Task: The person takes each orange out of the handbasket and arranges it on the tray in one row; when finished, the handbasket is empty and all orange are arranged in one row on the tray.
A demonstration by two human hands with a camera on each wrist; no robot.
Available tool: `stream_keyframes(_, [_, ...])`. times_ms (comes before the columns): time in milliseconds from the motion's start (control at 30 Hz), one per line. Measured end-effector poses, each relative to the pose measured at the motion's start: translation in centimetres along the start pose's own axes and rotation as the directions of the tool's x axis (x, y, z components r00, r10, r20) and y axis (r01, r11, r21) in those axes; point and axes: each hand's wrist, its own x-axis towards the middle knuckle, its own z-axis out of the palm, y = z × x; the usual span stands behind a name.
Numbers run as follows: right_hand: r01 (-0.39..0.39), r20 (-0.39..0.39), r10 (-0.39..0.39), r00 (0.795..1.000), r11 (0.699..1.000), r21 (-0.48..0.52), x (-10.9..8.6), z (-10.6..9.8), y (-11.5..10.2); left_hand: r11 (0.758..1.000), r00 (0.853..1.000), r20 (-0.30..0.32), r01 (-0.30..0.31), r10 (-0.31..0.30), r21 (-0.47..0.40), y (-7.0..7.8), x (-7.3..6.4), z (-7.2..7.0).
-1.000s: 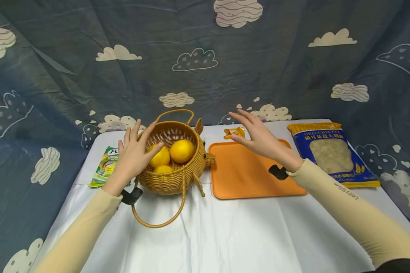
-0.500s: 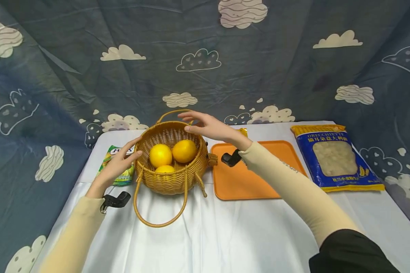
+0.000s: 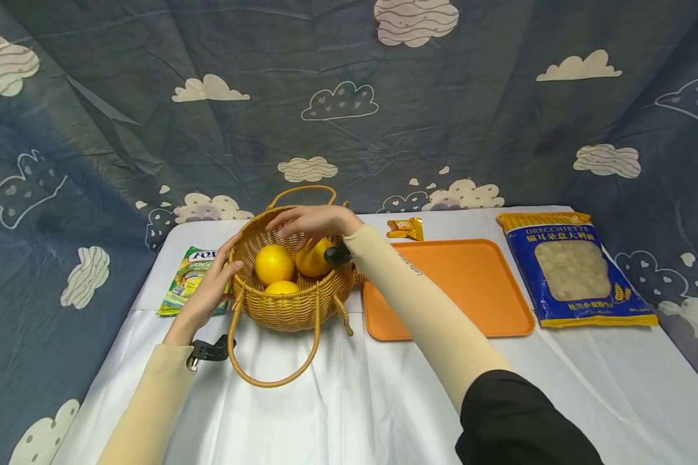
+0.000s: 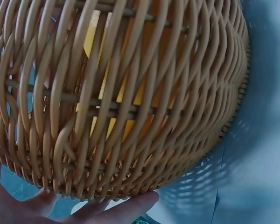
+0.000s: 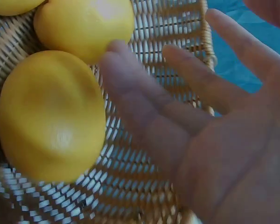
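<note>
A round wicker basket [image 3: 279,314] holds three smooth, yellow, rounded fruits [image 3: 274,263]. My left hand [image 3: 211,287] rests against its left side, fingers extended along the wicker. In the left wrist view those fingers [image 4: 123,209] lie on the outside of the weave, and yellow shows through the gaps. My right hand [image 3: 317,221] reaches over the basket opening from the right, above the right fruit. Its fingers are spread and slightly bent in the right wrist view, beside a large yellow fruit [image 5: 51,116], with nothing held.
An orange tray [image 3: 448,284] lies right of the basket, with a small yellow-wrapped snack [image 3: 406,228] behind it. Farther right is a blue and yellow orecchiette bag [image 3: 572,268]. A green packet [image 3: 189,281] lies left of the basket, whose front handle [image 3: 273,383] droops onto the white cloth.
My right hand has moved left from over the tray to inside the basket's opening. My left hand has drawn back from above the fruits and settled against the basket's left side.
</note>
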Motion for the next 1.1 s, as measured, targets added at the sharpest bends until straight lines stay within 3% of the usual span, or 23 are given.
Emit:
stream_keyframes(233, [-0.127, 0.061, 0.125, 0.990, 0.992, 0.027, 2.5, 1.0, 0.0, 1.000, 0.999, -0.032, -0.001, 0.001, 0.007, -0.3, 0.1, 0.1])
stream_keyframes(400, [-0.176, 0.080, 0.174, 0.982, 0.984, 0.021, 3.9, 1.9, 0.3, 1.000, 0.999, -0.047, -0.004, 0.004, 0.014, -0.3, 0.1, 0.3])
stream_keyframes(600, [-0.241, 0.057, 0.243, 0.968, 0.970, -0.028, 5.1, 2.9, 0.1, 1.000, 0.999, -0.053, -0.007, 0.009, 0.030, -0.2, 0.0, 0.5])
stream_keyframes(800, [-0.272, 0.015, 0.280, 0.960, 0.943, -0.193, 6.0, 3.2, 0.0, 0.999, 0.998, -0.052, -0.025, 0.027, 0.045, -0.5, 0.0, 0.5])
stream_keyframes(1033, [-0.286, -0.020, 0.286, 0.958, 0.946, -0.150, 6.3, 3.3, -0.3, 0.999, 0.998, -0.055, -0.029, 0.031, 0.037, -0.6, 0.0, 0.5])
stream_keyframes(1100, [-0.296, -0.039, 0.294, 0.955, 0.938, -0.178, 6.5, 3.5, -0.4, 0.999, 0.998, -0.054, -0.037, 0.039, 0.033, -0.6, 0.0, 0.5])
